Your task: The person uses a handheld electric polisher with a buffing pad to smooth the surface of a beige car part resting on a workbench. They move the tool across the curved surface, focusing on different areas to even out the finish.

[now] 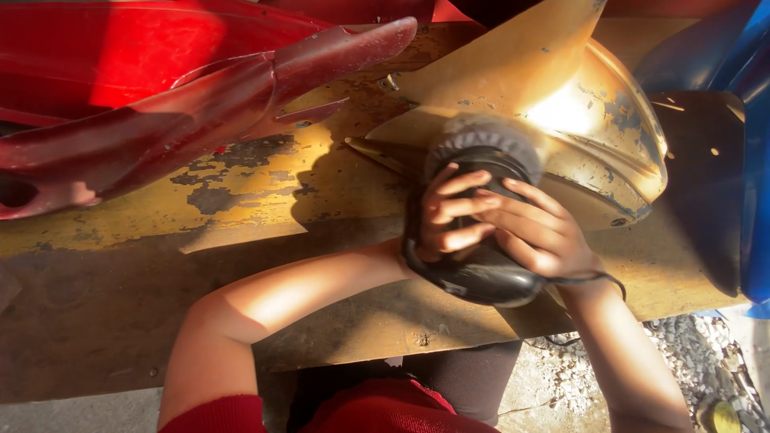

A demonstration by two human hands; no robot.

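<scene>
Head view, low warm sunlight from the upper right, strong glare.

Surface: a wide workbench (144,265), top coated in worn yellow paint with dark flaked patches; near half lies in shadow. Beyond its near edge, gravel floor (690,353) at lower right.

On the bench: a yellow-painted body panel (593,120), curved, paint chipped to bare spots, glare at its centre. A black power sander (481,208) sits with its round pad against the panel's left flank; its cord trails off to the right.

Left hand (449,216): fingers curled closed over the sander's body.
Right hand (539,232): fingers wrapped over the same body from the right, touching the left fingertips.

Surroundings: a glossy red fairing panel (184,104) lies across the bench's far left; a blue panel (746,120) stands at the right edge.
</scene>
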